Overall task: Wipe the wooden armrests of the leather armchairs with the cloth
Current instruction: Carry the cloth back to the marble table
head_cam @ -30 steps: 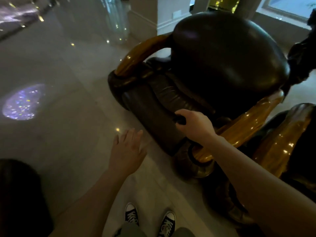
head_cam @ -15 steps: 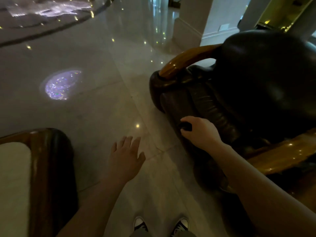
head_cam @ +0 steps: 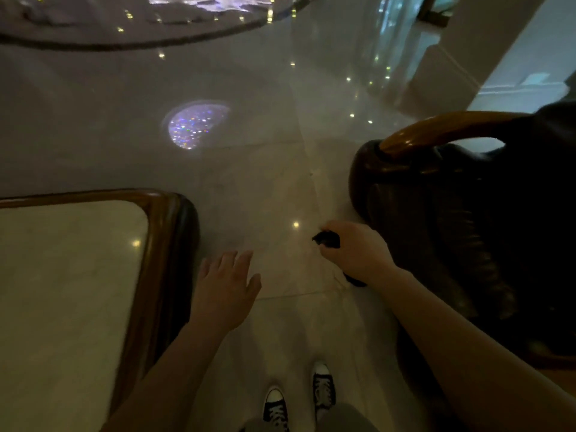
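- Since the right hand (head_cam: 355,254) has come off the leather armchair (head_cam: 467,232) with the dark cloth (head_cam: 326,239) balled in its fist, this chair's wiping looks finished or paused.
- The left hand (head_cam: 226,285) stays spread, empty, above the floor.
- Counted: one armchair, one wooden armrest (head_cam: 436,129) showing, one cloth, one marble-topped table (head_cam: 162,244), two hands.
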`<act>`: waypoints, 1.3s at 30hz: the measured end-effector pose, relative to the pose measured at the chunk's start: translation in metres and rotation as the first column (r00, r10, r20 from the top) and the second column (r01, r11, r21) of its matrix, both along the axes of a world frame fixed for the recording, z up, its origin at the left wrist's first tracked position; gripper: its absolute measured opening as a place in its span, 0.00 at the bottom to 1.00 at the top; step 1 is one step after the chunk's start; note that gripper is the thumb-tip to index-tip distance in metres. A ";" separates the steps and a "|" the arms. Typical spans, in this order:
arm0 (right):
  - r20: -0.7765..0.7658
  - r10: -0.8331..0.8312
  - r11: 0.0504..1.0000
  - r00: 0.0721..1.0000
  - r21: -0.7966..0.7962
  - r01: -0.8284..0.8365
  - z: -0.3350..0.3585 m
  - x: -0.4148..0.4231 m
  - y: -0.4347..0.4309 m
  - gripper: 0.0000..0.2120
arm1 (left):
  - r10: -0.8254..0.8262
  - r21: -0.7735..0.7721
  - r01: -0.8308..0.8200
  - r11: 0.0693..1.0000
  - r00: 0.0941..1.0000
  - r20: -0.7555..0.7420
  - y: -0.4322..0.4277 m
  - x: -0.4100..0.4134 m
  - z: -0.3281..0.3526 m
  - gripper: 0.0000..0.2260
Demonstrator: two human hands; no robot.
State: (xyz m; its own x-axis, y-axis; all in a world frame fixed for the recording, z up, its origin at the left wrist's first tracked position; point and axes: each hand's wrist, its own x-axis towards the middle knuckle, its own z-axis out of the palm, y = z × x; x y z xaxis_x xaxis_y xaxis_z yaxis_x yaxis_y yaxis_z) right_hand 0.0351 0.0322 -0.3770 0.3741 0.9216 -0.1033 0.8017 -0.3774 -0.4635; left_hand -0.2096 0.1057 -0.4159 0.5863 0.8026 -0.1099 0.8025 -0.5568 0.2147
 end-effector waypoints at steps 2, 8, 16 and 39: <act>-0.009 0.079 0.997 0.997 0.007 -0.079 -0.003 -0.008 0.021 0.19 | 0.067 0.000 -0.067 0.998 0.997 -0.030 0.004 -0.013 -0.001 0.23; -0.041 0.299 0.954 0.953 0.001 -0.299 -0.005 -0.029 0.068 0.18 | 0.277 0.025 -0.276 0.961 0.960 -0.048 0.001 -0.034 0.001 0.22; -0.081 0.550 0.833 0.831 -0.018 -0.553 -0.008 -0.060 0.094 0.14 | 0.584 -0.015 -0.584 0.811 0.811 -0.018 -0.024 -0.065 -0.010 0.24; -0.093 0.904 0.408 0.418 -0.108 -0.907 -0.045 -0.379 0.113 0.24 | 0.919 -0.084 -0.920 0.383 0.389 -0.070 -0.123 -0.328 -0.034 0.26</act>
State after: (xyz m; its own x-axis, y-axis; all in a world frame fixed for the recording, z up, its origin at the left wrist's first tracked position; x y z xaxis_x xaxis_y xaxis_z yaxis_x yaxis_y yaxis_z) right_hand -0.3441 0.1453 -0.4220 -0.6731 0.7006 -0.2368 0.7047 0.5105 -0.4927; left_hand -0.5372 -0.0175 -0.4501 -0.5046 0.8354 -0.2179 0.8134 0.5447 0.2042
